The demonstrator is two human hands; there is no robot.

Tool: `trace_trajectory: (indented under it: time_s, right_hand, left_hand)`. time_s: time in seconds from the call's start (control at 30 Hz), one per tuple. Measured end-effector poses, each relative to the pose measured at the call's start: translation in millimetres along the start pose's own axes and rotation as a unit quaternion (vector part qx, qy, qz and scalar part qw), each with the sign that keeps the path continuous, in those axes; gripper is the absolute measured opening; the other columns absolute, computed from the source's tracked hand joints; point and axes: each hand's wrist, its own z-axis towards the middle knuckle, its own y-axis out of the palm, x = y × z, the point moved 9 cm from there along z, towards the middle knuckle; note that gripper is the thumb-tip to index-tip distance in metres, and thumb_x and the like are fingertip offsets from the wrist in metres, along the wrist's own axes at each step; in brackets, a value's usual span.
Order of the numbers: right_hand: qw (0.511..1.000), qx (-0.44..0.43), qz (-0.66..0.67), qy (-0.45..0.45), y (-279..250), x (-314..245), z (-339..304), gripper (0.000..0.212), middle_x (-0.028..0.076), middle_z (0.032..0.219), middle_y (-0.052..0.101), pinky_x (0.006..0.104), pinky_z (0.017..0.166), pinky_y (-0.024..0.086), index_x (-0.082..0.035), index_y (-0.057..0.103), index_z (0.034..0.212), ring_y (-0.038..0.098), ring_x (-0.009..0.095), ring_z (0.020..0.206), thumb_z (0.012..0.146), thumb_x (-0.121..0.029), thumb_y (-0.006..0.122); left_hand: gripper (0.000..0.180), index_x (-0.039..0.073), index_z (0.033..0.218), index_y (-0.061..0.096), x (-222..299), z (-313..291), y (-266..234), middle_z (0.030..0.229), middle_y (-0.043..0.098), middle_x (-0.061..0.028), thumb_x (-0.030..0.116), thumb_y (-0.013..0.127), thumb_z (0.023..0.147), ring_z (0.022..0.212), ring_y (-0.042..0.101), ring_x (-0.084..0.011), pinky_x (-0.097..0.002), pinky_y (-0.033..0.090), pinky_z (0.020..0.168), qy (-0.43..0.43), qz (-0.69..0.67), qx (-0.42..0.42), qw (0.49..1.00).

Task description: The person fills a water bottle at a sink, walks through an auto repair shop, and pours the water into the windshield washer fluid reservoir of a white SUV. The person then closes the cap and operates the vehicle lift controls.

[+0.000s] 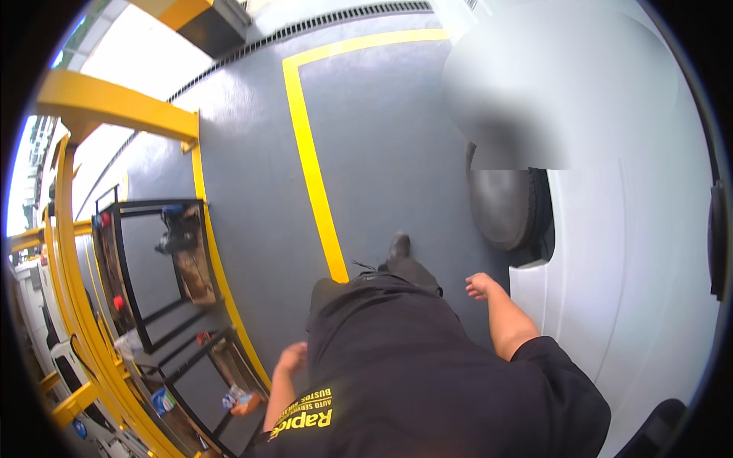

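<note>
My right hand (pixel 479 285) hangs beside my body, its fingers loosely bent and slightly apart, with nothing seen in them. Nearest to it is the white vehicle (pixel 603 252) on my right, with a dark tire (pixel 539 206) under the wheel arch; the hand appears apart from both. On my other side, my left hand (pixel 293 357) swings low by my hip. Motion smears its fingers, so its grip cannot be made out. One dark shoe (pixel 399 244) shows ahead on the grey floor.
Yellow lines (pixel 313 168) mark the floor. To the left stand black metal-framed carts (pixel 164 317) holding tools, bottles and rags, beside yellow steel posts and beams (pixel 122 99). A drain grate (pixel 328 19) crosses the floor farther ahead. A blurred patch covers part of the vehicle.
</note>
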Motion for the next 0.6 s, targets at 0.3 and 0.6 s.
trace_trajectory:
  time_s: [0.3, 0.6]
  right_hand:
    - [0.977, -0.008, -0.01, -0.213, -59, -367, -31, 0.039, 0.003, 0.117, 0.069, 0.042, 0.085, 0.05, -0.014, 0.058, 0.132, 0.066, 0.018, 0.095, 0.101, -0.037, 0.056]
    - [0.969, 0.093, 0.054, -0.222, -226, -595, -26, 0.037, 0.003, 0.109, 0.071, 0.0371, 0.076, 0.051, -0.014, 0.062, 0.129, 0.067, 0.017, 0.089, 0.101, -0.037, 0.057]
  left_hand:
    - [0.045, 0.011, 0.142, 0.057, 176, 27, 26, 0.122, 0.071, -0.0077, 0.035, 0.055, 0.103, 0.106, 0.067, -0.0243, -0.044, 0.051, 0.09, -0.005, -0.036, 0.009, 0.999]
    - [0.037, 0.012, 0.134, 0.061, 472, 106, -65, 0.115, 0.073, -0.0057, 0.033, 0.056, 0.104, 0.095, 0.069, -0.0231, -0.0411, 0.054, 0.08, -0.032, -0.019, 0.015, 0.999]
